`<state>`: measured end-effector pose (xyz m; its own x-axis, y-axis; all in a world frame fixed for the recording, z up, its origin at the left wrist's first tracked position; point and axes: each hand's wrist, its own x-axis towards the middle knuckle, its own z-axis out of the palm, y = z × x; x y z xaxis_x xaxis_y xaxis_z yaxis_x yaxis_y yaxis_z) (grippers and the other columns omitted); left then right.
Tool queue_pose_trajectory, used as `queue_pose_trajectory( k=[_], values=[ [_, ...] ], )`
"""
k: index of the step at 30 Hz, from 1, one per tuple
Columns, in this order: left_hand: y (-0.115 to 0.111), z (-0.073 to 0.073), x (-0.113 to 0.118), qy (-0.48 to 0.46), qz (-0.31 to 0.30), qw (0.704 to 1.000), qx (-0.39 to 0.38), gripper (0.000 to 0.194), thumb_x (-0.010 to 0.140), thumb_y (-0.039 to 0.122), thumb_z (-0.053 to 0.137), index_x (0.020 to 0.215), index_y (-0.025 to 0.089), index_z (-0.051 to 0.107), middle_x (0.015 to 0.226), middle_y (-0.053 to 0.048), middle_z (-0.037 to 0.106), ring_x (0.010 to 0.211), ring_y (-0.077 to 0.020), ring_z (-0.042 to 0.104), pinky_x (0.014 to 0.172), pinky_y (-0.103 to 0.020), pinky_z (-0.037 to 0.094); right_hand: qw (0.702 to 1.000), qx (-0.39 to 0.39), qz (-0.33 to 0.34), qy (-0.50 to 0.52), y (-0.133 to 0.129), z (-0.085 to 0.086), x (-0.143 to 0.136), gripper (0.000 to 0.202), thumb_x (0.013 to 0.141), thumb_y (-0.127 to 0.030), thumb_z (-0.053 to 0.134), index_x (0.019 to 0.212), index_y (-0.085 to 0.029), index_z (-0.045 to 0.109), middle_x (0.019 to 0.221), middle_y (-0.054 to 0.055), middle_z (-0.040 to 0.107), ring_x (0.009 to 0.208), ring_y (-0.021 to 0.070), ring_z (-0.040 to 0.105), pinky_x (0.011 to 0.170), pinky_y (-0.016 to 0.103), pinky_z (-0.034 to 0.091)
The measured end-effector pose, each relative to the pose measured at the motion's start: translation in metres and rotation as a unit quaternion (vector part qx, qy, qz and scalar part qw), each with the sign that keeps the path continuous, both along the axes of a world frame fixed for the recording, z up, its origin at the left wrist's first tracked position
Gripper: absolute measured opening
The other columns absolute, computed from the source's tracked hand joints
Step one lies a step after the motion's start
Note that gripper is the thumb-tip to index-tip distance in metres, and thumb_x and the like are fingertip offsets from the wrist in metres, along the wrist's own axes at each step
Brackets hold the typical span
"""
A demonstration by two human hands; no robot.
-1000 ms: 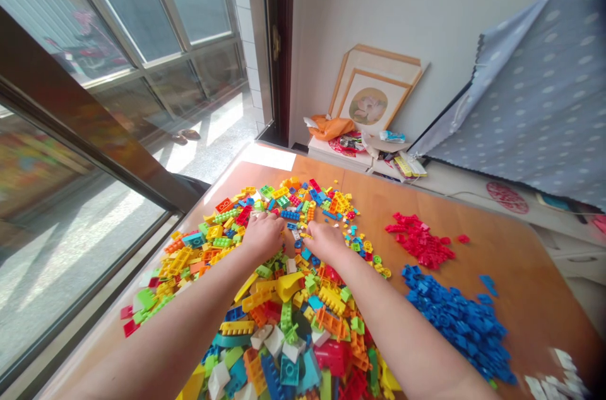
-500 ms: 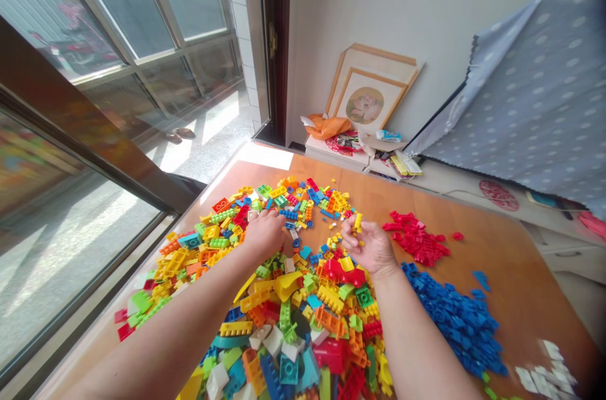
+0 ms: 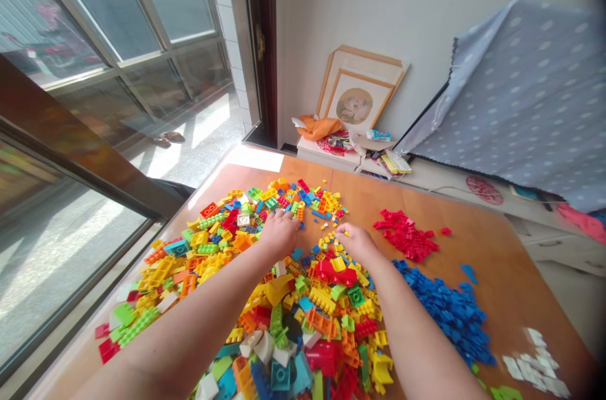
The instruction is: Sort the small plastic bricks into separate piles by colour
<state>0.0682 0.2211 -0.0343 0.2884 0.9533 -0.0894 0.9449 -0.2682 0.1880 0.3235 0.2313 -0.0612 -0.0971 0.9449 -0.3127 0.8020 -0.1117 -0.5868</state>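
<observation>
My left hand (image 3: 280, 235) rests palm down on the far part of a mixed heap of coloured toy building bricks (image 3: 208, 264). Its fingers bend down among the bricks, so their tips are hidden. To its right, my right hand (image 3: 358, 243) is closed in a pinch, with a bit of a yellow building brick (image 3: 347, 234) showing at the fingertips. Small yellow bricks (image 3: 327, 240) lie on the table just beside those fingertips. Larger bricks, among them a red one (image 3: 335, 273), lie heaped between my forearms.
Sorted piles lie on the wooden table (image 3: 454, 255) at the right: red bricks (image 3: 408, 235), blue bricks (image 3: 445, 311), white bricks (image 3: 537, 365) and a few green pieces (image 3: 505, 392). Framed pictures (image 3: 355, 106) lean on the wall behind. A glass door frame (image 3: 85, 129) borders the left.
My right hand has turned over and come down to the table, where before it was raised with a yellow brick showing upright. My left hand has shifted slightly right over the heap.
</observation>
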Motion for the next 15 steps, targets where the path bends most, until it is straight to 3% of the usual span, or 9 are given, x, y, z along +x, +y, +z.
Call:
queue_pose_trajectory(
  k=[4,15],
  values=[
    [0.003,-0.005,0.0,0.008,0.017,1.0,0.001,0.02,0.086,0.019,0.053,0.098,0.025,0.069,0.107,-0.011,0.066,0.112,-0.0313,0.052,0.094,-0.046,0.038,0.988,0.015,0.053,-0.141,0.001,0.008,-0.007,0.031,0.088,-0.039,0.058,0.116,-0.029,0.069,0.09,0.002,0.074,0.081,0.0191,0.065,0.062,0.026,0.034],
    [0.004,-0.01,0.0,-0.007,0.054,0.999,0.007,0.022,0.085,0.02,0.053,0.099,0.025,0.07,0.11,-0.012,0.064,0.111,-0.0325,0.051,0.094,-0.048,0.036,0.974,0.014,0.065,-0.218,0.007,0.01,-0.015,0.027,0.091,-0.037,0.051,0.11,-0.03,0.069,0.102,0.006,0.076,0.092,0.0234,0.068,0.069,0.03,0.038]
  ],
)
